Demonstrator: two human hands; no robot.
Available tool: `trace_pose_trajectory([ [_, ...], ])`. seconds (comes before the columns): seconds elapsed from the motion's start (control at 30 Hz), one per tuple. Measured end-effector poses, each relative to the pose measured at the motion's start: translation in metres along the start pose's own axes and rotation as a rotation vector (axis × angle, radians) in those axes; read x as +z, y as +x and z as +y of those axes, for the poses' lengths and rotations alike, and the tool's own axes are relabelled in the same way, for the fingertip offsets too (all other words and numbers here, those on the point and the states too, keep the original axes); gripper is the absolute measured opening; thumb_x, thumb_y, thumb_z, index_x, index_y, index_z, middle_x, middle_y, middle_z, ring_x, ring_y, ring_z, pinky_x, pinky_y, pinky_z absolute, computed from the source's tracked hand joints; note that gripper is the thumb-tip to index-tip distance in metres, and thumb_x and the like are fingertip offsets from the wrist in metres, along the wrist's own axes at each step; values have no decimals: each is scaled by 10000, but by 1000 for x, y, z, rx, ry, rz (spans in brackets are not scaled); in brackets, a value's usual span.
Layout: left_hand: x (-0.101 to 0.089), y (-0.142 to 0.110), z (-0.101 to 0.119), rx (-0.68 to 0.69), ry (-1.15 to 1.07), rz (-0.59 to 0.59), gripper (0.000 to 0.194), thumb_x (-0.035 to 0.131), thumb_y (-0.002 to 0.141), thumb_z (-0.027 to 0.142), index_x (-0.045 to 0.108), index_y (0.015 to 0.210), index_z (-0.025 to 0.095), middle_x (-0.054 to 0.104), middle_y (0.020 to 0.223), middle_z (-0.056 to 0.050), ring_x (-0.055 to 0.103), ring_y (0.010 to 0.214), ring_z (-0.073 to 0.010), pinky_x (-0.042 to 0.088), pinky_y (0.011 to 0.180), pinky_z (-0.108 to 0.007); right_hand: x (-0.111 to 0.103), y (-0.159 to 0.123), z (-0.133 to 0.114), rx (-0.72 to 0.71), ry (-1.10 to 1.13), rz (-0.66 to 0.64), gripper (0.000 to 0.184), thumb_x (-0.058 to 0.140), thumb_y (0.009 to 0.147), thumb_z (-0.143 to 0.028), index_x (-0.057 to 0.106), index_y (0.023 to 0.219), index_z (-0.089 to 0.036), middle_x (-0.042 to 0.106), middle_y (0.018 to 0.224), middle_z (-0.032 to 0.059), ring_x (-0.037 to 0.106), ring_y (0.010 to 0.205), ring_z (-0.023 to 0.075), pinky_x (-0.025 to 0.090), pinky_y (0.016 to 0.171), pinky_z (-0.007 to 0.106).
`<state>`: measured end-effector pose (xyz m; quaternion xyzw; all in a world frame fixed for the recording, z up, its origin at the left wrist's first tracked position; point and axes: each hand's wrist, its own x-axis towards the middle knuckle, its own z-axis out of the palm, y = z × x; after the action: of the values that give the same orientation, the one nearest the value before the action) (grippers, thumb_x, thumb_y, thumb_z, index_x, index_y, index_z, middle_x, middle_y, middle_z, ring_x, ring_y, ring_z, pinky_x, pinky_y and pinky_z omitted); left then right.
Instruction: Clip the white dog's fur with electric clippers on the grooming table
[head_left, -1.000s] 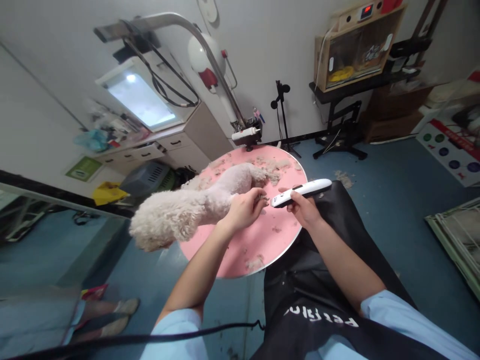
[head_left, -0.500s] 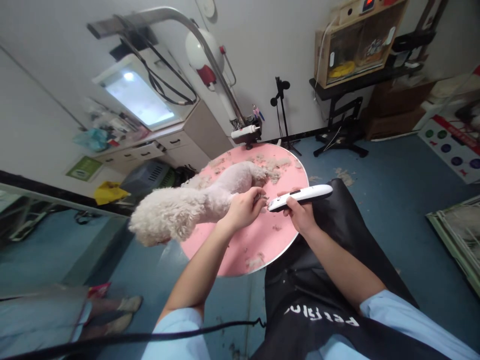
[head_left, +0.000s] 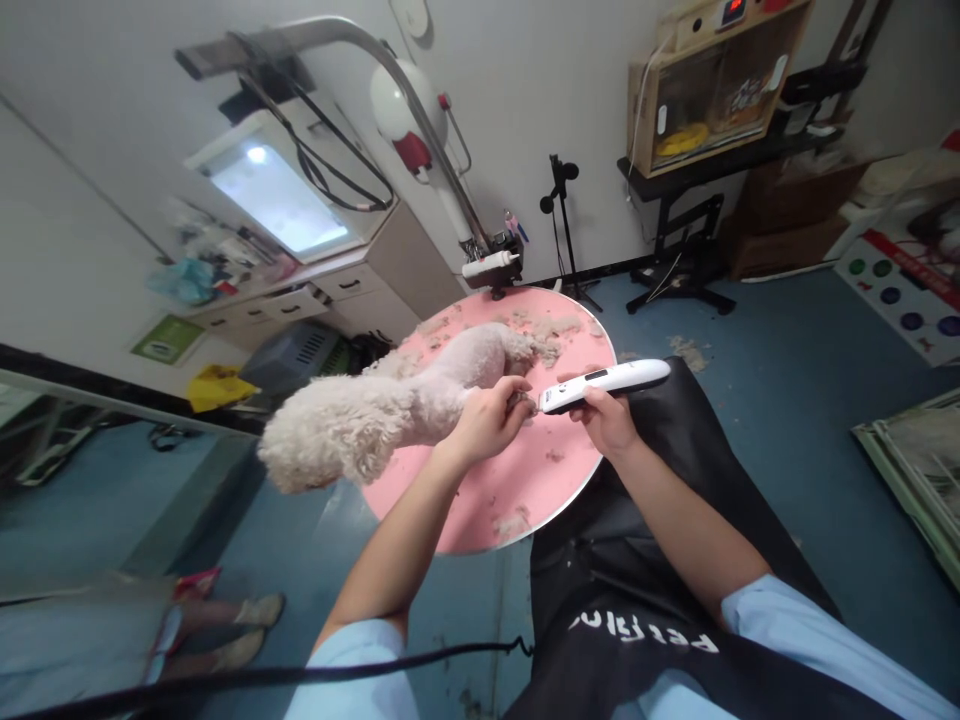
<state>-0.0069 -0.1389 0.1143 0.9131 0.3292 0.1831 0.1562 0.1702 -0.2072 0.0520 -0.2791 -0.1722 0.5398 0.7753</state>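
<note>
A white curly-coated dog (head_left: 337, 425) stands on a round pink grooming table (head_left: 480, 510), its head to the left and its back trimmed short. My left hand (head_left: 491, 415) is closed around one of its paws (head_left: 529, 404), which pokes out past the fingertips. In my right hand (head_left: 606, 418) is a white and black hair clipper (head_left: 607, 382), gripped between thumb and fingers. The clipper's blade end is right beside the paw; whether it touches the hair cannot be made out. Loose tufts of hair (head_left: 514, 522) lie on the table.
A curved metal grooming arm (head_left: 375, 50) with hanging black loops rises behind the table. A white bottle (head_left: 489, 265) sits at its base. Further back are a drawer cabinet (head_left: 352, 285) and a wooden glass-fronted box (head_left: 712, 100). Another person's legs (head_left: 225, 630) show at lower left.
The clipper dipped and rolled slightly in my right hand, then came back up, its blade staying near the paw. My left hand keeps its hold on the paw, and the dog stays in place.
</note>
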Motion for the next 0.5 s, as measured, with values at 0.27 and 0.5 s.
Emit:
trace_pose_trajectory([
  [0.27, 4, 0, -7, 32, 75, -40, 224, 411, 971, 280, 530, 1142, 200, 749, 832, -14, 704, 715, -171, 489, 673, -286, -1, 1, -2, 6, -120, -163, 393, 831, 573, -245, 603, 893, -240, 772, 883, 22, 655, 640, 149, 497, 488, 218],
  [0.5, 31, -8, -32, 27, 182, 0, 354, 405, 970, 309, 575, 1247, 168, 755, 766, -44, 711, 670, -213, 502, 670, -336, -9, 1, 46, 138, 82, 140, 387, 851, 598, -387, 592, 853, -254, 764, 856, -15, 652, 626, 139, 519, 539, 246],
])
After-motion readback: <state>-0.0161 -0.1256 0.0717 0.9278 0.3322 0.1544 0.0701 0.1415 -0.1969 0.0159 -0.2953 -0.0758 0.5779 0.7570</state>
